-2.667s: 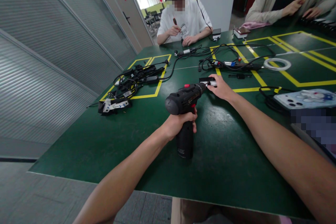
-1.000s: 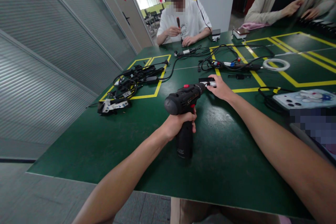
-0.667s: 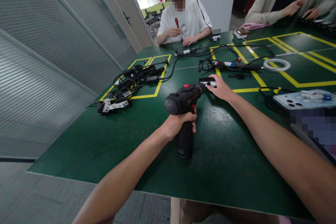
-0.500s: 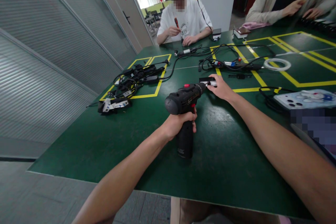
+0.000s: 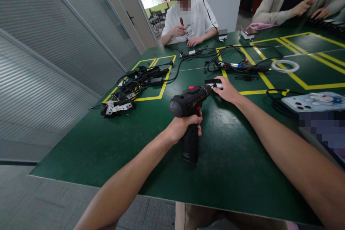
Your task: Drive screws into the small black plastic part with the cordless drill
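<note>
A black cordless drill [image 5: 188,102] with red switches is gripped round its handle by my left hand [image 5: 184,125], its chuck pointing away and to the right. Just beyond the chuck lies a small black-and-white block [image 5: 211,82] on the green table [image 5: 151,143]. My right hand [image 5: 225,89] holds that block at its right end, fingers closed on it. The tip of the drill meets or nearly meets the block; the chuck hides part of this, so I cannot tell whether they touch.
Bundled black cables [image 5: 142,79] lie at the left, beside a black-and-white packet [image 5: 118,109]. Further right are a pen-like electric tool [image 5: 242,67], a white ring [image 5: 285,66] and a phone [image 5: 315,100]. Across the table a person [image 5: 188,18] holds a screwdriver [image 5: 181,21]; another person sits far right.
Almost nothing differs. The drill, the block and both my hands keep their places; the person across the table has shifted the screwdriver very slightly.
</note>
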The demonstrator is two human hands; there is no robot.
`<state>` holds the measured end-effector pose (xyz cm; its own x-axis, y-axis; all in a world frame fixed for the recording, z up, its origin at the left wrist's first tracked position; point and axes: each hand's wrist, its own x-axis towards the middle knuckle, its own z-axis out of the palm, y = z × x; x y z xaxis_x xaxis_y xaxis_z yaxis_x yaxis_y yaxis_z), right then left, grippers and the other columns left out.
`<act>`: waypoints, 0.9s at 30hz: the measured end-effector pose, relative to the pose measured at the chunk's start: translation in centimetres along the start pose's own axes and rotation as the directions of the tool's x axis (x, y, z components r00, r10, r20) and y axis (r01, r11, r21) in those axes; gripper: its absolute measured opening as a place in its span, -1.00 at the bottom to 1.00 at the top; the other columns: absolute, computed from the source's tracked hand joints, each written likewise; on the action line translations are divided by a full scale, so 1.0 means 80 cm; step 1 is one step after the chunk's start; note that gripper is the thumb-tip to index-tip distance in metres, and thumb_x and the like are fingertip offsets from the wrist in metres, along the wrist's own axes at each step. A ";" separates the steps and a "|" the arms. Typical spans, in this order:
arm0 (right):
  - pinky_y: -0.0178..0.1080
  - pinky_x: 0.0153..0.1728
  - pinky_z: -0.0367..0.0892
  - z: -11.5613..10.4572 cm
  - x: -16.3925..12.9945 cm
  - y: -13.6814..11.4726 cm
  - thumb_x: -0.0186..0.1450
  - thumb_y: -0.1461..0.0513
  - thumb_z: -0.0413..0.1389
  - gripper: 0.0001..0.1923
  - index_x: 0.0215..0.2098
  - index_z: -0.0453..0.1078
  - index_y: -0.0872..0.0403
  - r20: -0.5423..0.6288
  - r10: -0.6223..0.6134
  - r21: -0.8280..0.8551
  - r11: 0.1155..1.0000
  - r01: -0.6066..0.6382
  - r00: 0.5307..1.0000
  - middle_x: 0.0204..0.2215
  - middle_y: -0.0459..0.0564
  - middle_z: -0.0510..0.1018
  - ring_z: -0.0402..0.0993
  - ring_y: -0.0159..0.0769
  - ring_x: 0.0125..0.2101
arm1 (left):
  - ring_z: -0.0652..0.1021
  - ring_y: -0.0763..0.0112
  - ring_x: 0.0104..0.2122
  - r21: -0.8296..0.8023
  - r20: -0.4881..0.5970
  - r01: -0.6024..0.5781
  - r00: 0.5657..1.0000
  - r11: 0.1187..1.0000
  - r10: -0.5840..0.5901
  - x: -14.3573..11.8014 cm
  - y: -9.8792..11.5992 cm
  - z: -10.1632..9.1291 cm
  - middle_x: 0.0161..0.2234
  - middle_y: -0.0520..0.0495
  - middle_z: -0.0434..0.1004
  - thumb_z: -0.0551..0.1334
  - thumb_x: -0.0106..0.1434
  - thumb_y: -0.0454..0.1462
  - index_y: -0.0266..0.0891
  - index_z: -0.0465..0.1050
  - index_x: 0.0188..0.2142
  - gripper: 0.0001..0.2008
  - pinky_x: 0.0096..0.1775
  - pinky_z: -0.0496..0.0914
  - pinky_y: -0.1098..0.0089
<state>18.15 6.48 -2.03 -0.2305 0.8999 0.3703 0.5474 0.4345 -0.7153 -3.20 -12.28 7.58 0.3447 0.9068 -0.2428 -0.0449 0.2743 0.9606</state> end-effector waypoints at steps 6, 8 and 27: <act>0.05 0.12 0.26 0.001 0.001 0.002 0.19 0.17 0.16 -0.50 0.09 0.24 -0.03 0.001 0.000 -0.006 1.000 0.000 1.000 -0.01 0.10 0.29 0.33 -0.05 0.02 | 0.50 0.47 -0.60 -0.001 0.006 -0.011 1.000 1.000 0.011 0.000 0.001 0.001 -0.45 0.04 0.38 0.23 0.08 -0.30 -0.28 0.31 -0.31 -0.83 -0.47 0.34 0.40; 0.05 0.12 0.26 0.001 0.001 0.002 0.19 0.17 0.16 -0.50 0.10 0.24 -0.02 0.002 -0.003 -0.004 1.000 0.003 1.000 -0.01 0.12 0.29 0.33 -0.05 0.02 | 0.49 0.46 -0.60 0.004 0.000 -0.009 1.000 1.000 0.009 0.000 0.001 0.001 -0.48 0.05 0.36 0.24 0.08 -0.29 -0.28 0.31 -0.32 -0.83 -0.47 0.33 0.40; 0.06 0.11 0.26 0.001 0.002 0.003 0.19 0.17 0.16 -0.50 0.09 0.24 -0.03 0.003 -0.006 0.009 1.000 0.006 1.000 0.03 0.12 0.29 0.31 -0.03 0.06 | 0.49 0.46 -0.61 0.008 -0.014 -0.011 1.000 1.000 0.011 0.000 0.000 0.002 -0.49 0.06 0.35 0.23 0.08 -0.28 -0.28 0.31 -0.31 -0.82 -0.48 0.32 0.40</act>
<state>18.20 6.72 -2.21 -0.2363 0.8975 0.3723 0.5390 0.4399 -0.7183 -3.05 -12.30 7.60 0.3308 0.9142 -0.2342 -0.0407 0.2617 0.9643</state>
